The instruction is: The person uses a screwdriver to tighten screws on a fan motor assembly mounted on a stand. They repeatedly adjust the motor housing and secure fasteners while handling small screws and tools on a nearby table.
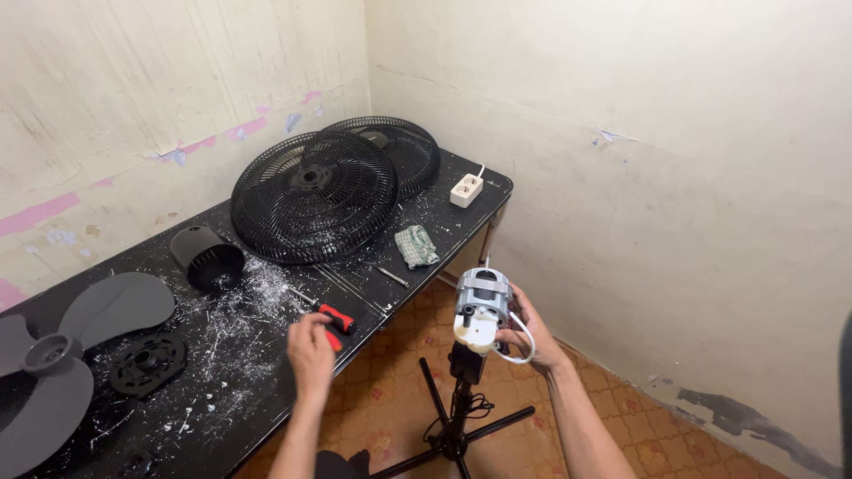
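Mid fan teardown: right hand (531, 335) gripping motor (482, 306); left hand (311, 350) closing on screwdriver (333, 318) at nine o'clock. Next probably needs firm tool grip.

**Bare hands, bare forearms, no sleeves**

Two hands in view, left hand (311, 353) and right hand (531, 333). Both are bare: no gloves, no rings or watch visible. Forearms are uncovered right down to the frame's bottom edge, no sleeve showing. Dark clothing patch at bottom centre, between the arms; kind unclear.
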